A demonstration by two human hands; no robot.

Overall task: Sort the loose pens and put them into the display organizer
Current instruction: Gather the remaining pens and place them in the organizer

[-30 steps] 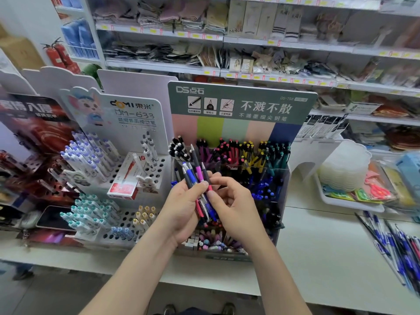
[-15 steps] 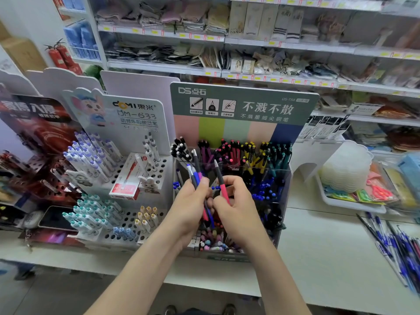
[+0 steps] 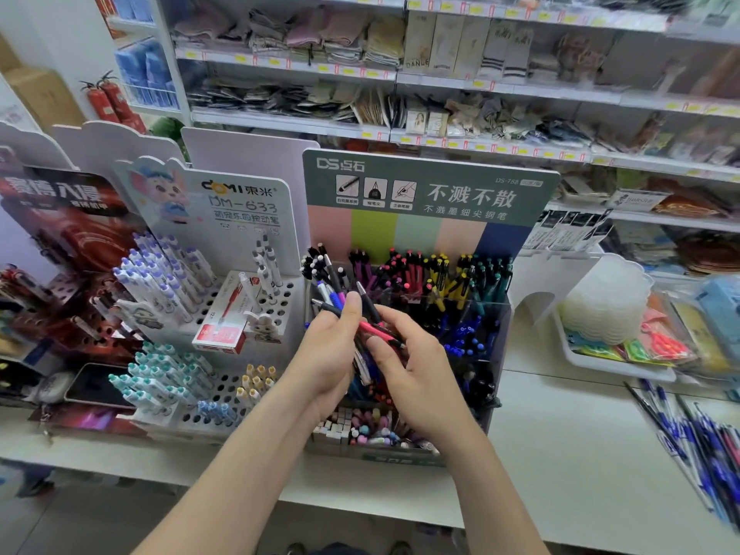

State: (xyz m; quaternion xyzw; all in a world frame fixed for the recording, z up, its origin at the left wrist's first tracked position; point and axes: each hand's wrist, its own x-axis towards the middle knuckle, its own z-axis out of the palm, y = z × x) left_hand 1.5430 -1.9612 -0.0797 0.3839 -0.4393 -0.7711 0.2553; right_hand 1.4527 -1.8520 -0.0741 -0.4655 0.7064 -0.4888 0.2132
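My left hand (image 3: 330,354) grips a bundle of loose pens (image 3: 334,298), their tips fanning up past my thumb. My right hand (image 3: 416,370) pinches a pink-and-black pen (image 3: 374,329) that lies tilted across the bundle. Both hands hover in front of the display organizer (image 3: 496,314), a clear tiered stand under a green header board. Its rows hold black, purple, pink, yellow, green and blue pens sorted by colour. The lower middle tiers are hidden behind my hands.
A white pegboard pen stand (image 3: 280,310) with a red box (image 3: 222,322) sits left of the organizer. More loose blue pens (image 3: 696,434) lie on the white counter (image 3: 560,454) at right. A white tray (image 3: 592,358) stands behind them. Stocked shelves fill the back.
My right hand has pulled the pink-and-black pen out of the bundle and tilted it from upright to nearly flat. The left hand keeps its hold.
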